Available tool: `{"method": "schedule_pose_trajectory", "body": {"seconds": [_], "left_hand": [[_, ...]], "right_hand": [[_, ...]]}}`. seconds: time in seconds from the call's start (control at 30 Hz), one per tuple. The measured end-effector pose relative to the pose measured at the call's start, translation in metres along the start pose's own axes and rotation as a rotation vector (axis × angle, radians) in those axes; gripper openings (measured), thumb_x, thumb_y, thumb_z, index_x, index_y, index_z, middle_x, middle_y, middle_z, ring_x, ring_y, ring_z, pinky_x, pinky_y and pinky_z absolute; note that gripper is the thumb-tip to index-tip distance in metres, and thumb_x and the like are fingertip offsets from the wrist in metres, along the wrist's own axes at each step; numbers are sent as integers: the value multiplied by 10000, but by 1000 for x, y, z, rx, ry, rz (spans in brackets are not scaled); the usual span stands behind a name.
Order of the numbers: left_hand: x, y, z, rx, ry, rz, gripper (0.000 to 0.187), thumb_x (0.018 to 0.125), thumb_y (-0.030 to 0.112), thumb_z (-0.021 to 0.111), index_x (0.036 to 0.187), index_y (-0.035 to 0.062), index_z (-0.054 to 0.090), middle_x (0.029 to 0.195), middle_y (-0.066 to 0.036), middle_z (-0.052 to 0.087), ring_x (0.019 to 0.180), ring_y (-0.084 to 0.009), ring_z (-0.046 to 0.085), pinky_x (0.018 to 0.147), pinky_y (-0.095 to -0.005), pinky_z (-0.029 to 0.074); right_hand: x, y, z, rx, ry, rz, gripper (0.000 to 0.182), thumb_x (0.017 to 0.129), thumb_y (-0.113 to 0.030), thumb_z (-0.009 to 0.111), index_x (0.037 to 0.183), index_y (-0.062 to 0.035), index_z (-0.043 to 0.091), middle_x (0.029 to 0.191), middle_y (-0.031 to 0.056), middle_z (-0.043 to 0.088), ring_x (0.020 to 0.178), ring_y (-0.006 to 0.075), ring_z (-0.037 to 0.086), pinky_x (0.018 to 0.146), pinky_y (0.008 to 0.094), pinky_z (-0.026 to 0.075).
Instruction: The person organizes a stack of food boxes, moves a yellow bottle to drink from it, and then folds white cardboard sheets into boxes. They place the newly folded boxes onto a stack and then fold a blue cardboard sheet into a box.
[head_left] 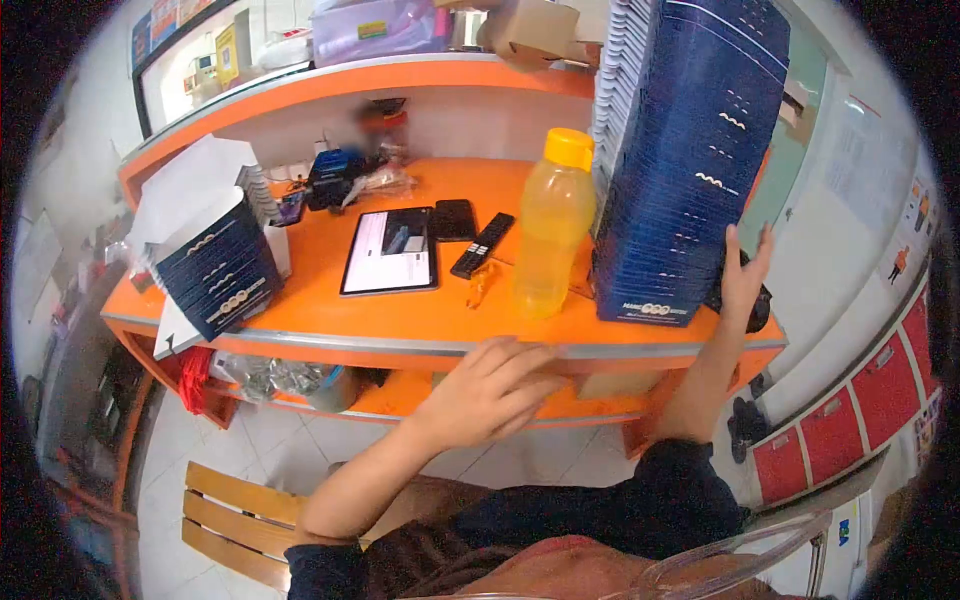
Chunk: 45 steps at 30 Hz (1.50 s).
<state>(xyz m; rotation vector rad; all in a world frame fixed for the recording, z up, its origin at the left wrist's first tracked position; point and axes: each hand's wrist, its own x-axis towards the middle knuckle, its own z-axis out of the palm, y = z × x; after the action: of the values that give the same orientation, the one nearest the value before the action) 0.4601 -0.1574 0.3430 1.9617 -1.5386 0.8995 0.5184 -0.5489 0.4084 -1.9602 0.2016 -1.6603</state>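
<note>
A tall stack of nested dark blue paper boxes (670,190) with white insides stands at the right of the orange desk (480,180). My right hand (745,280) is up at the stack's right side, fingers spread, fingertips close to the blue edge. In front of the desk's metal-trimmed edge hangs my left hand (495,390), fingers loosely extended and holding nothing. A yellow-capped bottle (556,225) of yellow liquid is beside the tall stack. On the left, a shorter stack of the same boxes (220,265) leans at the desk's end.
Mid-desk lie a tablet (390,250) with a lit screen, a black phone (455,220) and a black handset (483,245). A raised shelf at the back bears a clear plastic bin (380,35) and a cardboard box (535,30). A wooden slatted seat (240,520) is at lower left.
</note>
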Motion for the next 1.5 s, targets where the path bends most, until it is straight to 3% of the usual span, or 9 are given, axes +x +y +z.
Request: {"method": "schedule_pose_trajectory", "body": {"seconds": [0.1,0.2,0.27,0.3,0.67,0.87,1.2,1.37,1.5], "left_hand": [[-25,3,-19,52,63,-116,322,712,104,702,1020,109,609,1234,-124,529,1025,-312,526,857,-427,439],[-40,4,-30,89,92,-168,283,720,110,677,993,93,610,1238,-111,528,1011,-294,520,862,-411,424],[-49,5,-35,84,98,-198,282,718,106,682,991,95,612,1237,-103,532,1009,-289,523,840,-401,423],[-52,3,-37,85,105,-210,282,717,104,685,990,95,613,1237,-99,534,1008,-286,525,829,-395,422],[-59,-13,-25,32,136,-236,230,724,99,687,944,94,622,1169,-84,563,1004,-275,535,827,-389,417],[-62,-13,-16,26,126,-241,223,717,98,686,930,93,620,1152,-83,569,1010,-272,535,833,-397,419],[-72,-23,-7,28,115,-277,229,693,87,686,913,91,620,1122,-82,581,981,-270,540,813,-395,424],[-67,-26,-1,6,116,-283,215,697,88,682,903,91,620,1101,-78,588,956,-272,540,804,-397,426],[-61,-19,-1,3,133,-262,207,700,87,683,896,88,620,1084,-79,590,948,-275,542,800,-400,426]], "right_hand": [[-10,-77,17,127,196,-128,938,753,-527,701,1386,38,302,1400,282,334,1327,374,312,1093,423,241],[-19,-68,52,-159,103,-235,1057,675,-621,713,1416,-21,257,1419,291,280,1332,437,260,1066,571,217],[-42,-72,67,-317,-46,95,1143,607,-682,718,1455,-121,197,1452,299,189,1338,495,180,983,720,176],[-51,-48,80,-314,-27,55,1168,577,-702,720,1470,-197,160,1467,310,104,1336,531,120,923,782,148],[-80,-25,33,-408,-366,8,1379,441,-703,779,1488,-195,40,1496,296,-58,1359,525,-57,966,761,52],[-82,-17,50,-360,-328,-18,1381,435,-733,756,1490,-188,51,1498,290,-79,1359,521,-84,970,750,-4],[-87,43,124,-381,-286,-134,1344,522,-656,786,1478,-123,6,1480,281,-168,1342,522,-142,979,737,42],[-89,49,125,-400,-292,-147,1355,515,-737,727,1474,-96,16,1464,317,-159,1331,545,-135,979,741,42],[-88,38,114,-368,-306,-126,1341,531,-644,790,1476,-118,-2,1481,287,-140,1347,523,-112,992,727,78]]}}
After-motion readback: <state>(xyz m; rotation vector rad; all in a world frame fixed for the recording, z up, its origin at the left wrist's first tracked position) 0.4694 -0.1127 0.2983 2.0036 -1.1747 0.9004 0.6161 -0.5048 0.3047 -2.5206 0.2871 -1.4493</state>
